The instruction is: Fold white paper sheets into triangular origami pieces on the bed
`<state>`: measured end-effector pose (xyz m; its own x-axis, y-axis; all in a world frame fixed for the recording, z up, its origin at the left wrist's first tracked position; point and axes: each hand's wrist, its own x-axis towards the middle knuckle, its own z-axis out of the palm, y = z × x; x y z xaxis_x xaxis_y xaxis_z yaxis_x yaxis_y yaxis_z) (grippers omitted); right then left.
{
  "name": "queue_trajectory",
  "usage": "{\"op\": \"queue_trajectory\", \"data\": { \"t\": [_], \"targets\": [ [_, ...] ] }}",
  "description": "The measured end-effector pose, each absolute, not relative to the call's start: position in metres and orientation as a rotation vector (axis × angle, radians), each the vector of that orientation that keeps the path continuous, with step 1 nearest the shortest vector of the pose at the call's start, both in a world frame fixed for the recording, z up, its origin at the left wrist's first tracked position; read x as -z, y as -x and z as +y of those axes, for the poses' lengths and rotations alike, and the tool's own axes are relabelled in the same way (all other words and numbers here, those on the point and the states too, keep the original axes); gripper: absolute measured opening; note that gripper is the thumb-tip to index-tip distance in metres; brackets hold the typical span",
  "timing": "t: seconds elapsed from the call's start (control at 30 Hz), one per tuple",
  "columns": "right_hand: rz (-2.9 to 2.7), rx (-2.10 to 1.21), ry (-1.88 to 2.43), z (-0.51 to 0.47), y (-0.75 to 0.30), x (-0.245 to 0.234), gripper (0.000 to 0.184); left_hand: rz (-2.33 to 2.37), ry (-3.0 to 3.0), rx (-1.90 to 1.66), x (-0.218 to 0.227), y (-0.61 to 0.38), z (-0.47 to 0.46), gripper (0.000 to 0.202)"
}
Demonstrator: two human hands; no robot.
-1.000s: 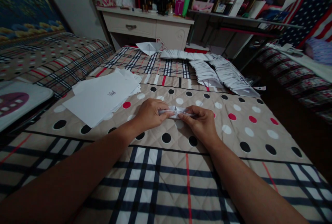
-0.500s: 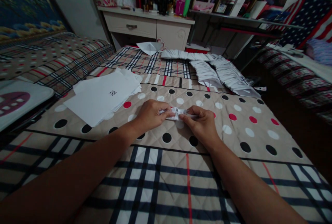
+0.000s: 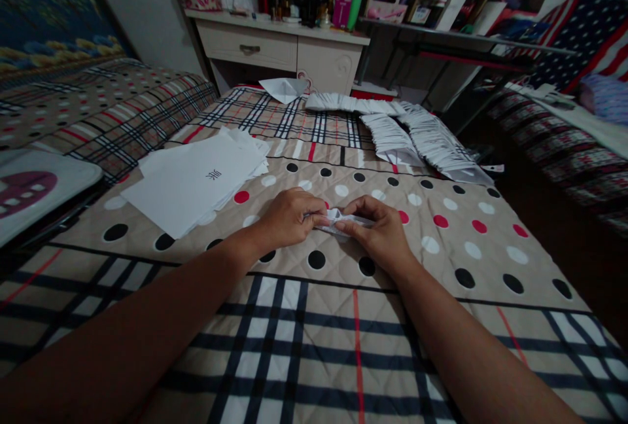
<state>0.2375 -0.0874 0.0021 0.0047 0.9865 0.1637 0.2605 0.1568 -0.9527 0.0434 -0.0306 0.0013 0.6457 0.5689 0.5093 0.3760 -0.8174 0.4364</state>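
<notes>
Between both hands is a small folded piece of white paper (image 3: 337, 220), held just over the spotted bed cover (image 3: 338, 306). My left hand (image 3: 294, 214) pinches its left end between thumb and fingers. On the other end, my right hand (image 3: 375, 224) is closed, its thumb pressing the near side. The fingers cover much of the paper, so its full shape is hidden. To the left of my hands lies a loose stack of white paper sheets (image 3: 186, 182), the top one bearing a small dark mark.
Rows of folded white paper pieces (image 3: 432, 139) lie at the bed's far right, near one larger folded paper (image 3: 283, 89). A white dresser (image 3: 250, 44) crowded with bottles stands beyond the bed. At the left edge is a white folding table (image 3: 63, 178).
My hands have drawn slightly closer together on the folded paper. Less of it shows between the fingers, and its middle looks bent upward. The stack and rows have stayed put.
</notes>
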Motion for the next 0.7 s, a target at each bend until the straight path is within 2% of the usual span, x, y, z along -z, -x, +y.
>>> {"op": "queue_trajectory", "data": {
  "t": [0.17,0.27,0.5,0.7],
  "targets": [
    [-1.318,-1.153,1.216,-0.0848,-0.2407,-0.0057,0.031,0.638,-2.587,-0.985,-0.0014,-0.0444,-0.0307,0.017],
    [-1.296,-1.190,1.235,-0.0857,-0.2412,-0.0079,0.029,0.596,-2.578,-0.995,-0.0032,-0.0451,-0.0324,0.016],
    [-1.337,-1.029,1.299,-0.0897,-0.2362,-0.0066,0.020,0.686,-2.518,-1.003,-0.0022,-0.0468,-0.0372,0.015],
    [-1.743,-0.796,1.436,-0.0893,-0.2382,-0.0033,0.018,0.758,-2.463,-1.002,-0.0021,-0.0439,-0.0360,0.013]
  ]
}}
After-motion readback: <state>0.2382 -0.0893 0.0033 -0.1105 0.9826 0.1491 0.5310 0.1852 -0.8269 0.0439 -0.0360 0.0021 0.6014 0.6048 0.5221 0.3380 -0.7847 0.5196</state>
